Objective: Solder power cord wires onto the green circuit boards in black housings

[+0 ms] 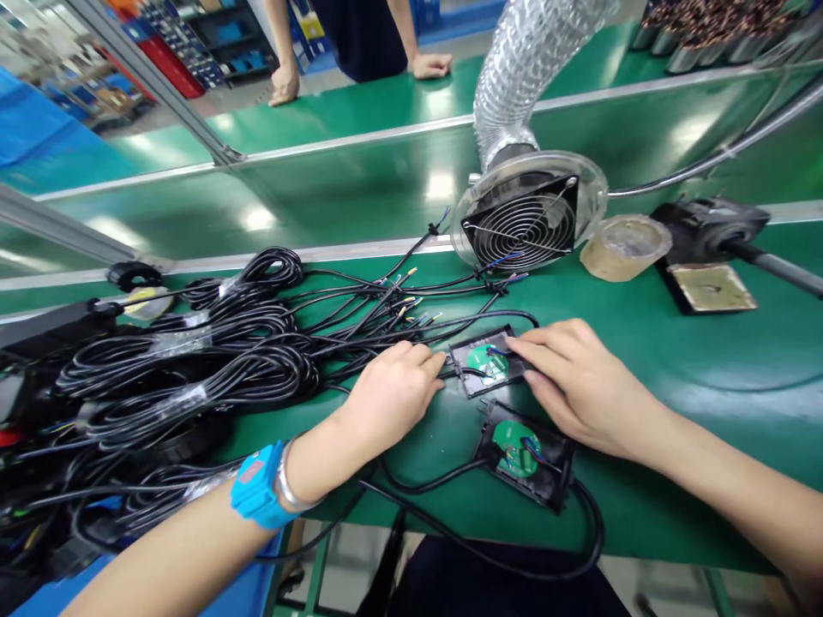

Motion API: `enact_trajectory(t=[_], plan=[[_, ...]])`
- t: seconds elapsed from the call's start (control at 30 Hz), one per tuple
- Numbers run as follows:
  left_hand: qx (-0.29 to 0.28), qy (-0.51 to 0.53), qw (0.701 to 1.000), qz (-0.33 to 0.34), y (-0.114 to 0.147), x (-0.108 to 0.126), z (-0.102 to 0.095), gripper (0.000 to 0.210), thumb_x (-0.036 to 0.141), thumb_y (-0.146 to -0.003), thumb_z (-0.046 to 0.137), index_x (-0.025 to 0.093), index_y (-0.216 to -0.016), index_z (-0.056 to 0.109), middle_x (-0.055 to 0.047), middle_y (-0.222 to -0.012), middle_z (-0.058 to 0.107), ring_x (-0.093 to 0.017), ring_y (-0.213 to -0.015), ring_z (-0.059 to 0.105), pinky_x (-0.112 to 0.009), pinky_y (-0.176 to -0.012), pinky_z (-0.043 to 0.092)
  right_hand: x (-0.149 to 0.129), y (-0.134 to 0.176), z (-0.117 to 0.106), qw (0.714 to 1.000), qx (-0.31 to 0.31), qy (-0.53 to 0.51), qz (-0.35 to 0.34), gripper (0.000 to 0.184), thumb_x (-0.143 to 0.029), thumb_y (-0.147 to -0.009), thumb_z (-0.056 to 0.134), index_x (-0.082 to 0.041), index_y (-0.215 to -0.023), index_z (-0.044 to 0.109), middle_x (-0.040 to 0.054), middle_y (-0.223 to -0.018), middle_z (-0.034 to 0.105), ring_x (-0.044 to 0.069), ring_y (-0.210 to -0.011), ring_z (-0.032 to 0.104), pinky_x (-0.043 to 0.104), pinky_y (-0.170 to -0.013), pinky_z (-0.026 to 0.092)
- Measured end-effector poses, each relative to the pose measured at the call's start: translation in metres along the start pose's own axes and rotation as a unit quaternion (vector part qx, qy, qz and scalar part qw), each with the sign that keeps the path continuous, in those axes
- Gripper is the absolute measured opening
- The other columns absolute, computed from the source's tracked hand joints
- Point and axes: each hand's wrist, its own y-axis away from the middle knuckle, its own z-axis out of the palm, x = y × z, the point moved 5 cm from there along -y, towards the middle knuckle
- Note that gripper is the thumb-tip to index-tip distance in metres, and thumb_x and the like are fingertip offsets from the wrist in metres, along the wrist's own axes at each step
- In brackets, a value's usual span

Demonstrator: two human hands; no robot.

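A black plastic housing half [459, 356] with a round green circuit board [483, 360] inside lies on the green bench. My left hand [393, 390] is at its left edge, fingers closed around the black cable [474, 372] that enters there. My right hand [582, 386] grips the housing's right edge between thumb and fingers, close to thin wires on the board. Just below, a second black housing half [546, 480] holds another green circuit board [516, 448], with black cables leaving both ends.
Bundles of coiled black cable [257, 377] cover the bench's left side, their stripped ends pointing inward. Behind the housings stands a fan [524, 223] with a silver duct [514, 77]. A tape roll [627, 247] and a soldering-iron stand [711, 231] are at right. Another person's hands [430, 66] rest on the far bench.
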Motion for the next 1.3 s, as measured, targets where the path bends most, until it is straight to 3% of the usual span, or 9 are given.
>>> enact_trajectory(t=[0.07, 0.2, 0.37, 0.6, 0.7, 0.9, 1.07, 1.17, 1.3], plan=[[0.024, 0.069, 0.997, -0.026, 0.013, 0.014, -0.013, 0.023, 0.027, -0.092, 0.050, 0.016, -0.109, 0.061, -0.007, -0.094, 0.066, -0.019, -0.085, 0.060, -0.033, -0.079, 0.050, -0.003, 0.018, -0.010, 0.999, 0.027, -0.018, 0.021, 0.024, -0.017, -0.088, 0.048, -0.014, -0.109, 0.060, 0.0102, -0.098, 0.062, 0.022, -0.090, 0.050, 0.038, -0.083, 0.044], [-0.014, 0.227, 0.973, -0.038, 0.036, 0.049, -0.010, 0.035, 0.046, -0.086, 0.057, 0.017, -0.106, 0.058, -0.005, -0.094, 0.067, -0.020, -0.083, 0.063, -0.033, -0.074, 0.054, -0.032, 0.047, 0.004, 0.997, -0.030, -0.050, 0.051, 0.024, -0.030, -0.085, 0.058, -0.016, -0.105, 0.058, 0.0100, -0.099, 0.059, 0.024, -0.092, 0.050, 0.040, -0.079, 0.045], [-0.037, 0.273, 0.960, -0.049, 0.029, 0.054, 0.009, 0.018, 0.015, -0.087, 0.053, 0.020, -0.102, 0.060, 0.000, -0.094, 0.069, -0.016, -0.083, 0.065, -0.028, -0.075, 0.054, -0.038, 0.058, 0.034, 0.994, -0.041, -0.071, 0.068, 0.059, -0.040, -0.075, 0.069, -0.010, -0.121, 0.046, 0.0173, -0.120, 0.050, 0.030, -0.108, 0.046, 0.048, -0.088, 0.044], [0.052, 0.129, 0.990, 0.008, 0.004, 0.051, 0.006, 0.026, 0.005, -0.084, 0.046, 0.021, -0.092, 0.065, -0.001, -0.087, 0.069, -0.016, -0.076, 0.061, -0.028, -0.068, 0.051, -0.014, 0.045, 0.029, 0.993, -0.028, -0.105, 0.052, 0.043, -0.027, -0.075, 0.065, -0.015, -0.112, 0.047, 0.0156, -0.124, 0.053, 0.027, -0.113, 0.048, 0.047, -0.091, 0.043], [0.085, 0.185, 0.979, -0.004, 0.005, 0.046, 0.010, 0.018, 0.009, -0.085, 0.050, 0.020, -0.090, 0.064, 0.000, -0.087, 0.069, -0.015, -0.077, 0.061, -0.027, -0.070, 0.051, -0.012, 0.043, 0.027, 0.993, -0.030, -0.102, 0.053, 0.033, -0.026, -0.075, 0.064, -0.015, -0.104, 0.051, 0.0152, -0.124, 0.054, 0.027, -0.112, 0.048, 0.045, -0.091, 0.042], [-0.003, 0.316, 0.944, -0.095, 0.002, 0.033, 0.014, 0.012, 0.014, -0.083, 0.060, 0.021, -0.092, 0.064, 0.002, -0.090, 0.069, -0.013, -0.082, 0.064, -0.025, -0.074, 0.051, -0.024, 0.036, 0.024, 0.997, -0.033, -0.050, 0.047, 0.025, -0.031, -0.079, 0.059, -0.014, -0.098, 0.061, 0.0168, -0.127, 0.050, 0.031, -0.114, 0.043, 0.046, -0.091, 0.036], [-0.058, 0.354, 0.924, -0.136, 0.002, 0.034, 0.013, 0.013, 0.023, -0.083, 0.061, 0.021, -0.095, 0.064, 0.000, -0.089, 0.069, -0.014, -0.079, 0.065, -0.026, -0.072, 0.053, -0.027, 0.024, 0.023, 0.994, -0.018, -0.056, 0.089, 0.022, -0.026, -0.087, 0.049, -0.015, -0.080, 0.067, 0.0098, -0.088, 0.054, 0.022, -0.087, 0.042, 0.036, -0.074, 0.032], [-0.084, 0.406, 0.898, -0.150, 0.005, 0.036, 0.019, 0.018, 0.024, -0.079, 0.066, 0.020, -0.097, 0.063, 0.000, -0.091, 0.070, -0.015, -0.081, 0.066, -0.025, -0.075, 0.054, -0.027, 0.020, 0.029, 0.993, -0.043, -0.075, 0.081, 0.020, -0.025, -0.085, 0.053, -0.016, -0.072, 0.065, 0.0069, -0.084, 0.053, 0.020, -0.084, 0.040, 0.034, -0.071, 0.027], [-0.099, 0.363, 0.914, -0.149, 0.002, 0.038, 0.015, 0.017, 0.028, -0.080, 0.065, 0.021, -0.095, 0.066, 0.001, -0.092, 0.071, -0.015, -0.080, 0.067, -0.025, -0.073, 0.052, -0.026, 0.022, 0.035, 0.993, -0.033, -0.095, 0.061, 0.022, -0.023, -0.088, 0.051, -0.016, -0.070, 0.063, 0.0049, -0.085, 0.056, 0.017, -0.083, 0.042, 0.034, -0.071, 0.023]])
